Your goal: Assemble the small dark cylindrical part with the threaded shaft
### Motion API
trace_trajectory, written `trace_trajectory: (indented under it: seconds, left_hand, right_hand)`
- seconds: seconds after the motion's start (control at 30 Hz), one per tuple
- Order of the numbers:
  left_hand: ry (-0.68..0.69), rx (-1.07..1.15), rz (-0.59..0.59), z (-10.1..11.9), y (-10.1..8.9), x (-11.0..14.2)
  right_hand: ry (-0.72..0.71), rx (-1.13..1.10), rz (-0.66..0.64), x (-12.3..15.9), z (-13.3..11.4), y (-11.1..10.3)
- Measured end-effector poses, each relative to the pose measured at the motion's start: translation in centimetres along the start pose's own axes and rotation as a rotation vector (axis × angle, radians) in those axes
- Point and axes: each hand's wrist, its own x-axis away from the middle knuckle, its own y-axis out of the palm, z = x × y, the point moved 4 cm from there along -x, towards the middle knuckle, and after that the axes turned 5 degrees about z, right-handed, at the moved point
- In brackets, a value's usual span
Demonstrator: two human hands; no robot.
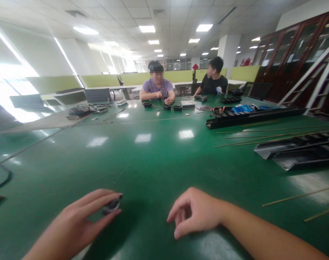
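Observation:
My left hand [83,220] rests low on the green table [153,162], its thumb and fingers pinched around a small dark round part [111,206]. My right hand [193,213] lies just to its right on the table, fingers loosely curled, with nothing visible in it. A gap of bare green surface separates the two hands.
Long black trays [256,116] and more black rails [297,150] lie at the right with thin wooden sticks [273,139]. Two people sit at the far side with small black parts [167,107] before them. A cable [1,180] loops at the left edge.

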Motion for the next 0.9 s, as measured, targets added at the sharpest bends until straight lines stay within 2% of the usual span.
trace_trajectory:
  seconds: [0.03,0.1,0.2,0.27,0.33,0.57,0.73,0.9]
  left_hand:
    - [0.068,0.055,-0.115,1.3,1.4,-1.0]
    - [0.161,0.178,-0.235,4.0,3.6,-3.1]
    - [0.227,0.292,-0.362,7.2,6.5,-5.4]
    - [0.245,0.335,-0.403,8.2,7.9,-6.0]
    - [0.220,0.371,-0.391,8.3,8.9,-5.9]
    - [-0.058,0.495,-0.244,6.5,10.8,-3.8]
    - [-0.092,0.518,-0.229,6.6,10.8,-3.9]
    - [-0.063,0.530,-0.233,6.8,10.7,-4.1]
  right_hand:
    - [-0.030,0.049,0.057,0.0,-0.2,-0.3]
    - [-0.131,0.231,0.188,0.0,-0.7,-1.1]
    - [-0.284,0.551,0.327,0.2,-1.6,-2.0]
    - [-0.314,0.649,0.360,0.3,-1.8,-2.2]
    - [-0.310,0.679,0.378,0.3,-1.7,-2.3]
    - [-0.290,0.677,0.427,0.4,-1.4,-2.0]
    - [-0.287,0.637,0.443,0.5,-1.3,-2.0]
    - [-0.258,0.641,0.442,0.5,-1.4,-2.1]
